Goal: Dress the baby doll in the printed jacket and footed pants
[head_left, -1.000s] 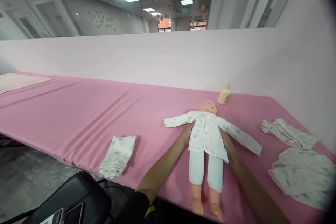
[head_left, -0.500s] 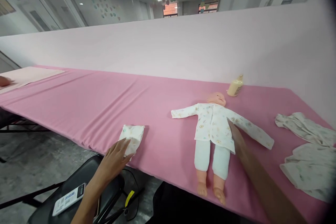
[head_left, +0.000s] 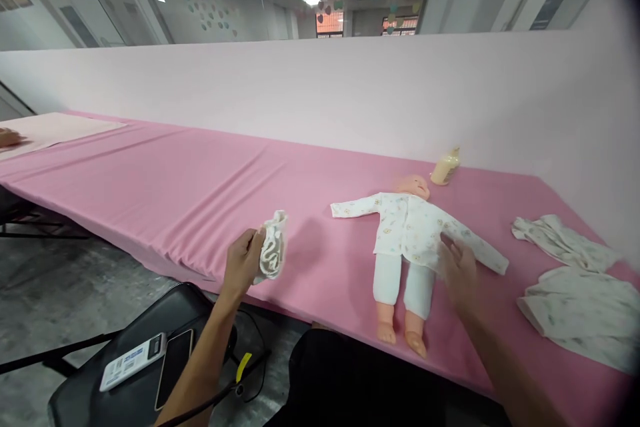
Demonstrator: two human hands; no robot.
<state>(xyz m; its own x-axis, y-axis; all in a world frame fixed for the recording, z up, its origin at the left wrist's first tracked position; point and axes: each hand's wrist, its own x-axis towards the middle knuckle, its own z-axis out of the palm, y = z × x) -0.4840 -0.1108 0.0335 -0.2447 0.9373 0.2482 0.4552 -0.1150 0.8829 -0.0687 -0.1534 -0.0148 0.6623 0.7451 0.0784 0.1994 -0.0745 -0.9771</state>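
Note:
My left hand (head_left: 244, 260) grips a folded white cloth garment (head_left: 273, 247), raised above the pink-covered table near its front edge. Its ruffled folded edges face right. A baby doll (head_left: 385, 323) lies on its back, head toward the wall, in a white printed long-sleeved shirt (head_left: 403, 230) and white pants (head_left: 387, 278). The shirt's sleeves spread out to both sides. By the shirt's right side is my right hand (head_left: 457, 270), slightly blurred, fingers loosely apart with nothing in them. Whether its fingertips touch the shirt I cannot tell.
A pale yellow bottle (head_left: 445, 168) stands beyond the doll's head, near the white wall (head_left: 300, 93). Crumpled white clothes (head_left: 583, 313) lie at the right. A black chair (head_left: 190, 300) at front left carries a phone (head_left: 174, 368) and a white device (head_left: 133, 361). Another person's hand (head_left: 9, 138) shows far left.
My left hand has closed on the folded garment, lifted it off the table and turned it. My right hand has lifted back from under the shirt's side.

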